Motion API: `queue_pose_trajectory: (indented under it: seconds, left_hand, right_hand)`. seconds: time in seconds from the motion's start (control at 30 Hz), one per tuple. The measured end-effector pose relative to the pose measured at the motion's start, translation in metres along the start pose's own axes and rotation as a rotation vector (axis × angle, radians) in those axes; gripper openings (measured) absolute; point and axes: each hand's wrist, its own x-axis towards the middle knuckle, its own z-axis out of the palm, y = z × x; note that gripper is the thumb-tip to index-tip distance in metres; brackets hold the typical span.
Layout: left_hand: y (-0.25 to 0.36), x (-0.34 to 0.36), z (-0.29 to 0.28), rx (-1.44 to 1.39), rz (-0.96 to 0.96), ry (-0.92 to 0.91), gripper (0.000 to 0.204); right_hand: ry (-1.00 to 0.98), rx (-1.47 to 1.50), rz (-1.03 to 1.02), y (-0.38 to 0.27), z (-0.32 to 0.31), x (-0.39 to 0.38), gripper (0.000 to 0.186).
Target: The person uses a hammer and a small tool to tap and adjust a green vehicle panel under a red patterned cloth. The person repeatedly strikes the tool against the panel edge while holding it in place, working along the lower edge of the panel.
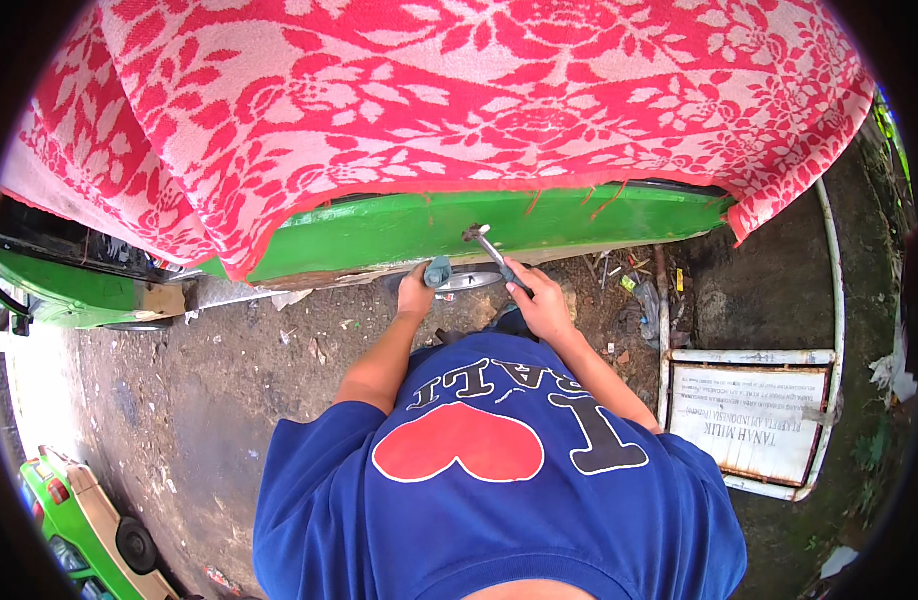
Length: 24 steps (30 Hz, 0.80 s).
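Note:
My left hand (pixel 414 296) is closed on a grey-teal object (pixel 437 272), possibly a block or tool, just below the green body panel (pixel 349 236) of a vehicle. In my right hand (pixel 537 298) is a hammer (pixel 489 246) with a metal shaft and grey handle, its head raised in front of the panel, left of the hand; I cannot tell if it touches the surface. A red and white floral towel (pixel 479 100) drapes over the vehicle, and part of a wheel (pixel 475 280) shows beneath the panel's lower edge.
A white metal-framed sign (pixel 747 420) lies to my right on littered, dirty ground (pixel 219 400). Another green vehicle part (pixel 59 290) is at the far left, and a green and tan car (pixel 89 530) stands at the lower left. Scattered rubbish (pixel 639 300) lies beside the sign frame.

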Motion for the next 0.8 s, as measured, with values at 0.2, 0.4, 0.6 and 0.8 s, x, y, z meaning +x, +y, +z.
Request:
queue_pose_trajectory:
  seconds: [0.2, 0.4, 0.6, 0.8]
  left_hand:
    - [0.027, -0.003, -0.006, -0.072, 0.286, -0.033, 0.036]
    - [0.028, -0.016, 0.005, -0.022, 0.339, -0.131, 0.045]
    - [0.025, -0.024, 0.015, -0.011, 0.373, -0.086, 0.046]
    - [0.03, -0.017, 0.018, -0.017, 0.313, -0.074, 0.041]
  right_hand:
    - [0.051, 0.036, 0.031, 0.015, -0.001, -0.013, 0.046]
    - [0.036, 0.079, 0.183, 0.014, -0.011, -0.031, 0.046]
    - [0.015, 0.089, 0.239, 0.015, -0.019, -0.043, 0.046]
    - [0.045, 0.086, 0.172, 0.022, -0.022, -0.045, 0.046]
